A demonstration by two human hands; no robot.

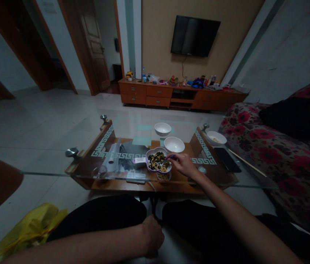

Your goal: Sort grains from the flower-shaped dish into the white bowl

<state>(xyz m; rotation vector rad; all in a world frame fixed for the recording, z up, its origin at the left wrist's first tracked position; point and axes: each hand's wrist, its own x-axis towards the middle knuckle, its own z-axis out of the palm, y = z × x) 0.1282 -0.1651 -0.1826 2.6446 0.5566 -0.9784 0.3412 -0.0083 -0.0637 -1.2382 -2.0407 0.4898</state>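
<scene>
My right hand [182,164] reaches over the right side of a flower-shaped bowl [147,167] with a lavender rim. Its fingers are pinched around a slim purple spoon [169,157], whose far end dips among the mixed dark and pale beans [157,160]. Part of that spoon is hidden by the fingers. Beneath the near edge of the bowl shows a smaller dish of beans [164,176], seen at or through the glass. My left hand [153,236] hangs between my knees, fingers curled under in a loose fist; no object shows in it.
Two white bowls [174,144] stand behind the beans on the glass table [53,173]. To the right are another white bowl [216,138], a dark phone [228,160] and chopsticks [248,163]. A yellow bag [31,231] lies on the floor at left; a flowered sofa [289,146] is at right.
</scene>
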